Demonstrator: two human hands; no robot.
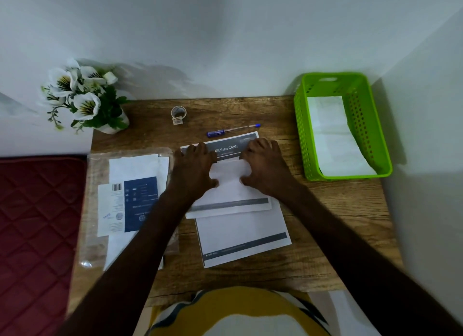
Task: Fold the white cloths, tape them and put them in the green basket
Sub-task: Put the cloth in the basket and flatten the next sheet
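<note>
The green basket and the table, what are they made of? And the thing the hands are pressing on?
The green basket looks like smooth moulded plastic: bright even colour, rows of punched holes. The table looks like wood, or a wood-print surface: brown grain lines, matt. The white cloth under the left hand and right hand looks thin and matt; whether fabric or paper-like, the picture cannot settle.

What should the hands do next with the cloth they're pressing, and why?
Probably finish creasing the white cloth, then reach for the tape roll: both the left hand and right hand press it flat, untaped, and one folded cloth already lies in the green basket.
</note>
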